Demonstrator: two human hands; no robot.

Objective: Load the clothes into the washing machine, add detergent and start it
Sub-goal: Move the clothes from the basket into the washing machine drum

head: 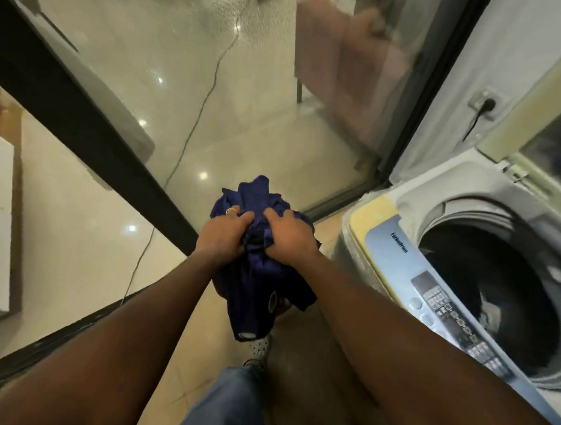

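A bunched dark blue garment [256, 285] hangs in front of me above the floor. My left hand [222, 233] and my right hand [289, 237] both grip its top, side by side. To the right stands a top-loading washing machine [388, 244] with its lid up. Its drum opening [495, 301] is dark, with dark clothes inside. A control panel [443, 305] with buttons runs along the machine's near edge. The garment is left of the machine, not over the drum.
A glass sliding door with a black frame [91, 131] crosses the left and middle. A thin cable [193, 123] trails over the glossy tiled floor beyond. A wall socket with a plug [486, 104] sits behind the machine. My shoe [259, 347] is below the garment.
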